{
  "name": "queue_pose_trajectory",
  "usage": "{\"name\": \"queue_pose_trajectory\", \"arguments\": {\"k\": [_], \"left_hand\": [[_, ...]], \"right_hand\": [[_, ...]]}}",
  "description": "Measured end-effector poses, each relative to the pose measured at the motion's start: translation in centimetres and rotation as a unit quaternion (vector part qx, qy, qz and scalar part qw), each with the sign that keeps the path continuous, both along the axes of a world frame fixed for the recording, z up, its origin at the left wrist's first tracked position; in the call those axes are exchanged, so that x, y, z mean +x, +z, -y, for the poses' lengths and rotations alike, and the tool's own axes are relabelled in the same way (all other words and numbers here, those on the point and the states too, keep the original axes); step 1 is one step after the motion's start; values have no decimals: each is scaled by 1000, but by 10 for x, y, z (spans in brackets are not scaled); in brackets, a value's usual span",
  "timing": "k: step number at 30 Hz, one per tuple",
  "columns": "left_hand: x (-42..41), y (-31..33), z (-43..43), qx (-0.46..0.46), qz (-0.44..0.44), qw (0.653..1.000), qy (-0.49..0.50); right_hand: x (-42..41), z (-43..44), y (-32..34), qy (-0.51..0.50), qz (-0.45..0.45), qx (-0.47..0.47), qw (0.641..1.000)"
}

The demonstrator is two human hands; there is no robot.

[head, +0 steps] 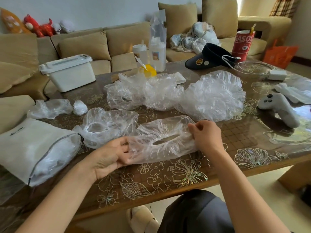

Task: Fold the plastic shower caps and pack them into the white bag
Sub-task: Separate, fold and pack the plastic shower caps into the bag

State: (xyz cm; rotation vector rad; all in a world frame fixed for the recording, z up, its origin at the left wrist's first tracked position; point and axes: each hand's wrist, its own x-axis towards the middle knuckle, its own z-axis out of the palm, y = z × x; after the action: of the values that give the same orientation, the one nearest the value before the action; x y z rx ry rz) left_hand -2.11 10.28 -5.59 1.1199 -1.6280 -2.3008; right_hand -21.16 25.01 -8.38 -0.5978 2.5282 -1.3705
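The red tin (243, 44) is showing white letters "GASOL", cut off at its side, and a round "95" badge below.

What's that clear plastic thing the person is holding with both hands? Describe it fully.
A shower cap of thin, clear, crinkled plastic, its gathered opening showing as a dark slit in the middle. It is stretched sideways, flattened, low over the patterned table near the front edge. The left hand grips its left end; the right hand pinches its right end.
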Motion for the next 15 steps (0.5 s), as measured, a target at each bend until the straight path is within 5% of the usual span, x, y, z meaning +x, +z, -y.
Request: {"name": "queue_pose_trajectory", "arguments": {"k": [3,5,6,9,11,13,15], "left_hand": [[5,1,0,-67,39,997,-3],[6,0,-6,-205,86,975,-2],[5,-1,-11,-312,101,945,2],[1,2,-31,-637,25,769,54],[-10,-1,-42,-697,-48,716,15],[-24,-14,-49,-688,-50,721,-70],[-35,-31,-52,-677,-6,725,-129]], "right_hand": [[0,-8,7,57,-9,71,996],[2,-11,10,93,-20,132,987],[2,-15,11,101,-25,154,983],[7,-17,15,55,-104,144,983],[14,-14,18,13,-215,19,976],[25,-10,18,95,-228,-48,968],[35,-5,7,223,-211,1,952]]}}
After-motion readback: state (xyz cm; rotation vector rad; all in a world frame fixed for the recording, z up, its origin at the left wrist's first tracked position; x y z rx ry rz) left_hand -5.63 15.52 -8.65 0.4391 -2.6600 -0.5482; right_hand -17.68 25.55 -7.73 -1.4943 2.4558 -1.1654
